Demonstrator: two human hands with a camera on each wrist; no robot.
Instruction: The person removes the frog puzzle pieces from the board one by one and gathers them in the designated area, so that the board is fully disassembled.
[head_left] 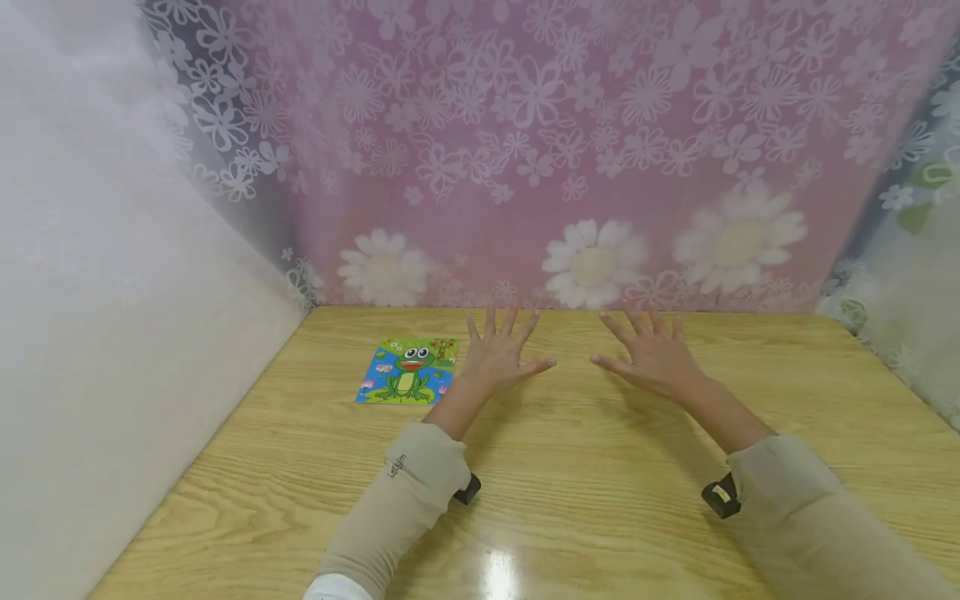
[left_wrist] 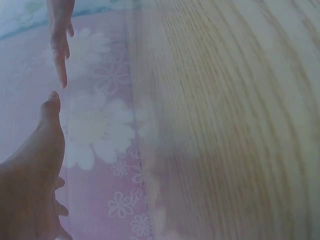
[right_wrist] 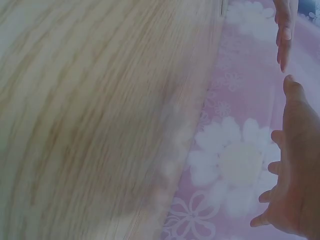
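In the head view my left hand (head_left: 495,357) hovers over the wooden table with its fingers spread and straight. It holds nothing and partly covers the right edge of a square frog picture (head_left: 406,372), which shows a green frog on blue with pink flowers. My right hand (head_left: 658,357), also spread and holding nothing, hangs over the table to the right, well apart from the picture. Both wrist views show a gap between the hand and the tabletop. The left wrist view has the left hand (left_wrist: 37,165) at its lower left; the right wrist view has the right hand (right_wrist: 300,165) at its right.
The wooden table (head_left: 570,492) reaches back to a pink curtain (head_left: 480,167) printed with white flowers. A white sheet (head_left: 135,275) bounds the left side, and a flowered sheet (head_left: 911,275) the right. Dark straps (head_left: 722,496) sit at the cuffs.
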